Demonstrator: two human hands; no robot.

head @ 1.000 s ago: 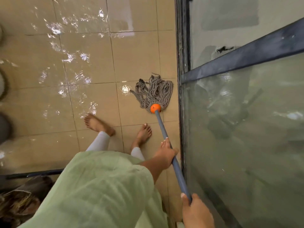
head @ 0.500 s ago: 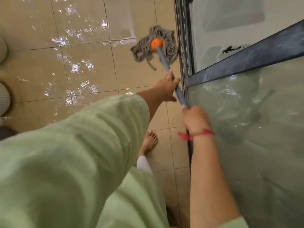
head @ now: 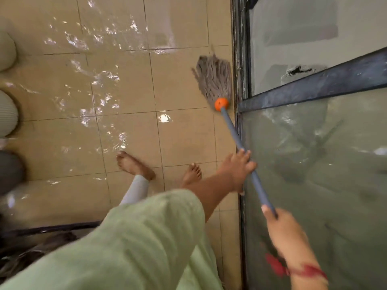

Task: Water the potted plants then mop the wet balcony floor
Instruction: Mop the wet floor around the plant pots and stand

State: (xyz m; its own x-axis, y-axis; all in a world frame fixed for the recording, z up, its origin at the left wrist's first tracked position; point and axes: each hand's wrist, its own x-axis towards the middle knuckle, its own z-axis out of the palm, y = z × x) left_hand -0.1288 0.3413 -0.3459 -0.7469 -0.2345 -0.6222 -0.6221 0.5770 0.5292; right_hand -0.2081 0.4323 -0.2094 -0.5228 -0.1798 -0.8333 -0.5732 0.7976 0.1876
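Note:
A string mop lies on the wet beige tile floor (head: 125, 84), its grey strands (head: 213, 76) trailing away from me beside the glass railing. An orange socket (head: 221, 104) joins the strands to a grey-blue handle (head: 232, 130). My left hand (head: 236, 166) grips the handle at mid length. My right hand (head: 282, 229) holds the handle's near end, a red thread around the wrist. Puddles glint on the tiles to the left of the mop.
A glass railing (head: 314, 164) with a dark metal frame (head: 240, 80) runs along the right. Pale ribbed pots (head: 8, 114) and a dark pot (head: 10, 170) line the left edge. My bare feet (head: 134, 164) stand on the tiles. A dark bar (head: 52, 228) crosses bottom left.
The mop head has been pulled back toward me along the railing, its strands now trailing behind the socket. Both arms drew back with the handle.

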